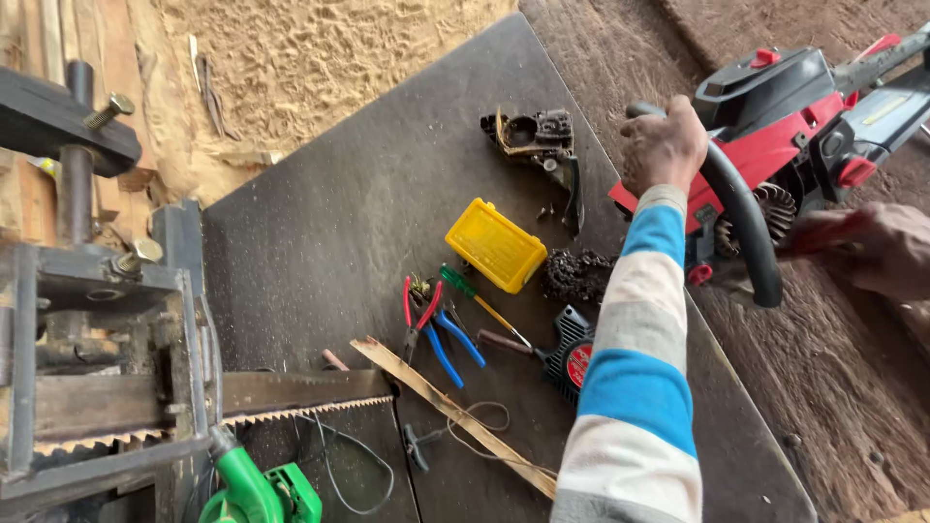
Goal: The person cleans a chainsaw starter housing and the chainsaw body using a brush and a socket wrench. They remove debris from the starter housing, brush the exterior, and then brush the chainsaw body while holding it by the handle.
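Observation:
My left hand [664, 145], in a blue and white striped sleeve, grips the black curved handle [748, 228] of a red and black chainsaw [775, 136]. The saw rests at the right edge of the dark table board [329, 232]. My right hand [886, 252] is blurred at the right edge, closed around a red tool [821, 232] held against the saw's open side, near its toothed wheel [775, 208].
On the board lie a yellow box [494, 244], a saw chain [576, 274], a black housing part [538, 136], red pliers [418, 310], blue pliers [450, 344], a green screwdriver [475, 295] and a wood strip [446, 412]. A toothed blade [300, 397], a metal machine [87, 320] and a green blower [257, 489] are at left.

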